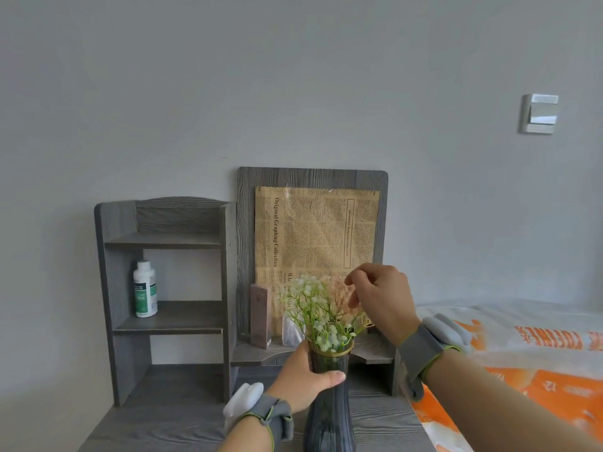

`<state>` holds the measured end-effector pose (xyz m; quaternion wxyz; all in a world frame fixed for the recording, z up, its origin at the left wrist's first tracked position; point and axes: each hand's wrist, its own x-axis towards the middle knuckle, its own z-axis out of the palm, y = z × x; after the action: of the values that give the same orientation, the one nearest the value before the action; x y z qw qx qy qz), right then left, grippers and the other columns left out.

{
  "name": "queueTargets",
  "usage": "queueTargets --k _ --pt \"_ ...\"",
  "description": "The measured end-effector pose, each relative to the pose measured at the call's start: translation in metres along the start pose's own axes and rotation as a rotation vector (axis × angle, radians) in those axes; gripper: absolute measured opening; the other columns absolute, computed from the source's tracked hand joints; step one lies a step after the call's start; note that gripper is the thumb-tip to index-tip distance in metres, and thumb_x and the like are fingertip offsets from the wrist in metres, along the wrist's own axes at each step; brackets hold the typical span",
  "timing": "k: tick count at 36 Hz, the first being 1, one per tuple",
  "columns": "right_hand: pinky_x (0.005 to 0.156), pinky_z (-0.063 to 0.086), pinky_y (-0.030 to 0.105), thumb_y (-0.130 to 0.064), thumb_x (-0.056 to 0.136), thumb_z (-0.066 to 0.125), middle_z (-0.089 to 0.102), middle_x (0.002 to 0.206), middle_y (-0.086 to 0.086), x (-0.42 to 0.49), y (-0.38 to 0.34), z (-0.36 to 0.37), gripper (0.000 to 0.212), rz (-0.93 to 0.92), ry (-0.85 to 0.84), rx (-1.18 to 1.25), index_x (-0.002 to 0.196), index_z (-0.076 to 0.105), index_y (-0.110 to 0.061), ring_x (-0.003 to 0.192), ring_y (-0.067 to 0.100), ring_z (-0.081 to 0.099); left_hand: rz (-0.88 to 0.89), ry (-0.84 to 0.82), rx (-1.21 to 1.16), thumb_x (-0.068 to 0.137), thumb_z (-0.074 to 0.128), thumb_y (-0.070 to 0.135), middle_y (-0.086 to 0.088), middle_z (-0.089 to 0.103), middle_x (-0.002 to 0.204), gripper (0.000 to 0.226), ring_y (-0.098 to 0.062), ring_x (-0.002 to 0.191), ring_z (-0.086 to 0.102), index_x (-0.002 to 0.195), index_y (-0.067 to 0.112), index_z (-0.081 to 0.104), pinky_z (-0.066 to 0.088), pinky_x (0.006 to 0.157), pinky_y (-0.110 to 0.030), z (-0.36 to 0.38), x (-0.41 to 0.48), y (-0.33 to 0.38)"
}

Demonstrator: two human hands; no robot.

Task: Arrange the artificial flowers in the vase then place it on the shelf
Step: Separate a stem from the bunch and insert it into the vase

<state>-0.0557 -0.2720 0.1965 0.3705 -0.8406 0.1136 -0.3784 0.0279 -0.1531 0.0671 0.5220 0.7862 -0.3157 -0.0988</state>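
A dark smoked-glass vase [330, 415] with a gold rim stands on the grey desk at the bottom centre. White and green artificial flowers [311, 308] and a peach sprig [342, 293] stick out of its mouth. My left hand [306, 378] is wrapped around the vase's neck. Above the bouquet, my right hand [380, 298] pinches the peach sprig with its fingertips. The grey wooden shelf unit [166, 243] rises at the left, with an upper and a middle board.
A white and green bottle [145, 288] stands on the middle shelf board. A brown box [261, 316] and a clear packet lean against the newspaper-print backboard [316, 236] on a low ledge behind the vase. An orange and white cover [522, 363] lies at the right.
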Motion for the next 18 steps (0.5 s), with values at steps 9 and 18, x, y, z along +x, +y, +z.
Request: queueTargets --k 9,18 --pt "0.066 0.053 0.027 -0.020 0.084 0.056 0.069 0.072 -0.006 -0.006 -0.002 0.000 0.022 -0.089 -0.060 -0.261 0.082 0.077 -0.023 0.071 0.015 0.064 0.009 0.018 -0.003 0.075 0.076 0.035 0.013 0.055 0.127 0.067 -0.007 0.118 0.051 0.132 0.028 0.042 0.038 0.105 -0.025 0.001 0.001 -0.001" --pt "0.077 0.051 0.028 -0.010 0.086 0.046 0.070 0.104 -0.009 -0.003 0.009 0.008 0.035 -0.133 -0.174 -0.341 0.092 0.076 -0.026 0.085 0.014 0.062 0.010 0.026 -0.028 0.074 0.077 0.035 0.012 0.057 0.126 0.066 -0.007 0.117 0.053 0.130 0.028 0.043 0.039 0.104 -0.025 0.001 0.002 -0.004"
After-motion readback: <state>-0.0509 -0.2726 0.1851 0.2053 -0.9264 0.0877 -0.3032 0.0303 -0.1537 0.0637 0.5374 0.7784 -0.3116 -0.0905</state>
